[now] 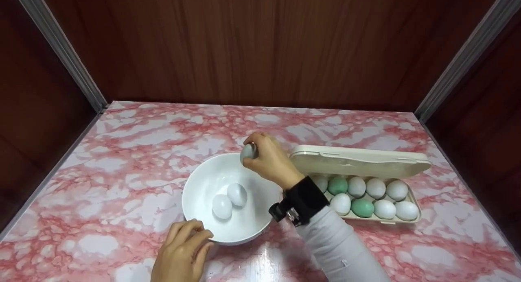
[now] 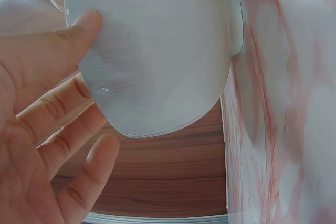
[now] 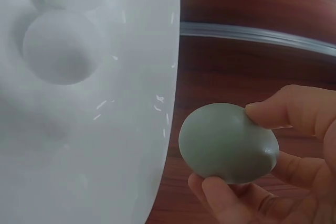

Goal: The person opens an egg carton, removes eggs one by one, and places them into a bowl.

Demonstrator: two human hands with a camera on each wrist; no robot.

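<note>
My right hand (image 1: 272,160) pinches a pale grey-green egg (image 3: 226,142) between thumb and fingertips, above the far right rim of a white bowl (image 1: 196,190). Two white eggs (image 1: 229,200) lie side by side at the bottom of the bowl. At the near left rim, my left hand (image 1: 181,249) grips the bowl; in the left wrist view its thumb (image 2: 88,24) lies on the outer wall, with other fingers behind the rim. To the right stands an egg carton (image 1: 354,160), lid raised, holding several white and pale eggs and two green eggs (image 1: 362,208).
The table (image 1: 122,168) has a red-and-white marbled top. Dark wooden panels (image 1: 260,46) rise behind it and on both sides, with grey metal strips at the corners. My right forearm passes in front of the carton's left end.
</note>
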